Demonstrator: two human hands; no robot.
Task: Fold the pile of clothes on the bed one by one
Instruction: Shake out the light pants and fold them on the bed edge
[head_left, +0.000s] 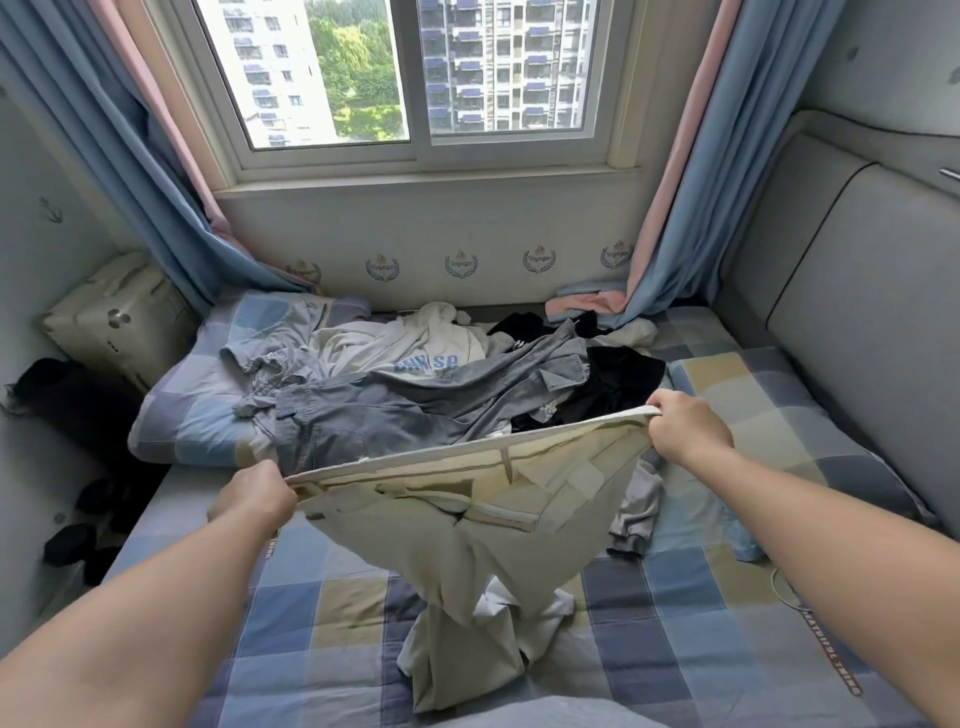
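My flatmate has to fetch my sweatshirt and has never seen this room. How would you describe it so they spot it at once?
Below the window, the pile of clothes lies on the bed. The sweatshirt is the off-white piece at its back, half under grey denim. Unlike the plain cream trousers held up in front, it bears blue block letters.

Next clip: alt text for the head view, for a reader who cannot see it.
The left hand and right hand grip cream trousers by the waistband, stretched between them above a checked bed, legs trailing onto it. Behind, a pile of grey, white and black clothes lies under a window with blue curtains.
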